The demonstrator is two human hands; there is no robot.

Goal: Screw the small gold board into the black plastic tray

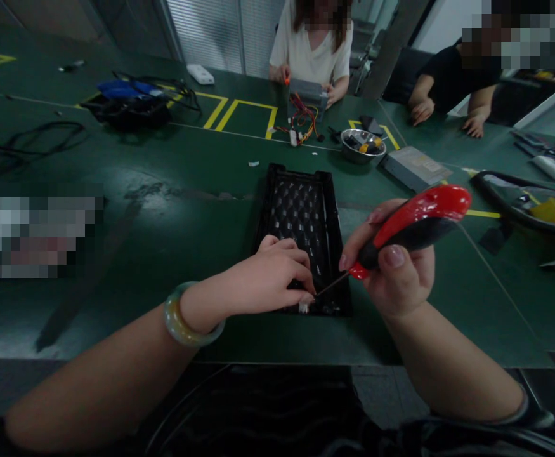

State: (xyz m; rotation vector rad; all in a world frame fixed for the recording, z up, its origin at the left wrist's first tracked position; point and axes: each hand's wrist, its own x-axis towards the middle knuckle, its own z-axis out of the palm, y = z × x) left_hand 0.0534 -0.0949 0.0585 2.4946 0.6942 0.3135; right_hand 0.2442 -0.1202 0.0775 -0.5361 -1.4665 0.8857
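A black rectangular tray-like panel (300, 209) with rows of small light marks lies on the green table in front of me. My right hand (396, 266) is wrapped round a red and black screwdriver (420, 219). Its thin shaft slants down to the left, its tip at the near part of the panel. My left hand (277, 276), with a bangle at the wrist, rests over the panel's near left part. Its fingers are curled, thumb and fingertips close together beside the tip. Whatever they pinch is too small to make out.
Across the green table (186, 158), a person handles a grey box (308, 92) with coloured wires. Another person sits at the right. A metal bowl (363, 146), a flat grey box (416, 166) and a black cable bundle (129, 105) lie farther off.
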